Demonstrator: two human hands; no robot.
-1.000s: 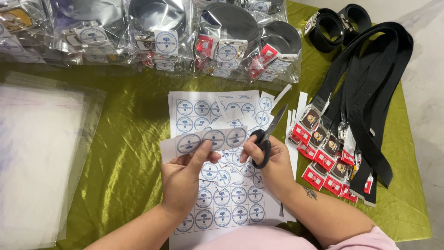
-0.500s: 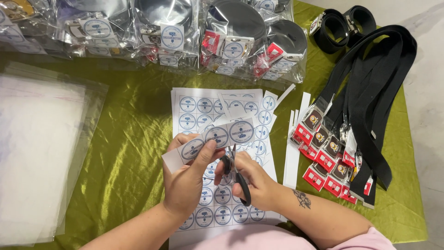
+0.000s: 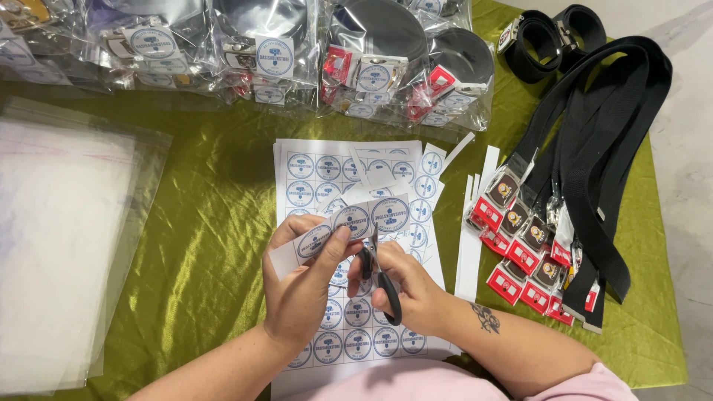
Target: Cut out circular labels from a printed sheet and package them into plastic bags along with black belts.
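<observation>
My left hand (image 3: 301, 286) pinches a narrow paper strip (image 3: 338, 226) printed with round blue-and-white labels, holding it slightly above the table. My right hand (image 3: 405, 286) grips black-handled scissors (image 3: 379, 275), blades pointing up into the strip between two of the round labels. Under both hands lies a stack of white label sheets (image 3: 327, 174) covered in the same round labels, with a few cut pieces lying loose on top.
Clear bags holding belts (image 3: 379, 56) line the far edge of the green satin cloth (image 3: 215, 223). Black webbing belts with red-tagged buckles (image 3: 587, 171) lie at the right. A pile of clear plastic sleeves (image 3: 59, 245) sits left. White paper offcuts (image 3: 471, 238) lie beside the sheets.
My right hand brought the scissors from the sheet's right side to under the strip. My left hand lifted the strip off the sheets, and the blades now meet it.
</observation>
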